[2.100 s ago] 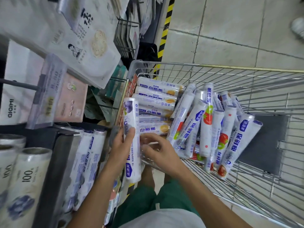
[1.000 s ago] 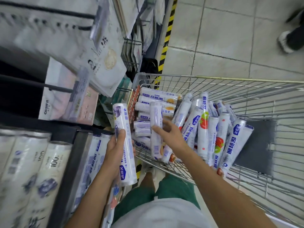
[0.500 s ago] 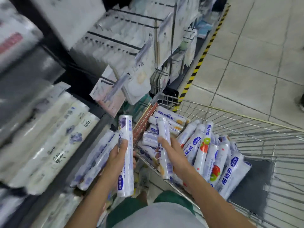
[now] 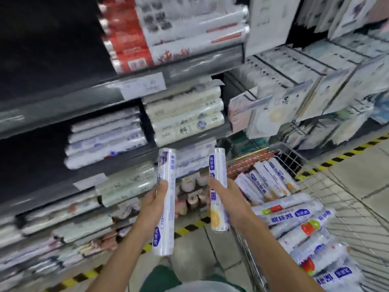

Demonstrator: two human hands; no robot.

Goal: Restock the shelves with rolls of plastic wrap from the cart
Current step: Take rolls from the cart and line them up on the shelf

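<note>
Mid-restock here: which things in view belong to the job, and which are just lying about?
Job: purple-print roll in left hand; orange-print roll in right hand; spare rolls in the cart; shelf.
Lying about: hanging packets; red-labelled rolls; striped floor tape.

one left hand (image 4: 154, 204), one right hand (image 4: 226, 199), two held rolls (image 4: 165, 165) (image 4: 217, 163), one cart (image 4: 347, 218)

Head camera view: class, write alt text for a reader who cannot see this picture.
A person holds two rolls of plastic wrap upright, a purple-printed roll in the left hand and a yellow-fruit roll in the right hand, before shelves stacked with similar rolls. A wire cart of more rolls stands at the right.
</note>
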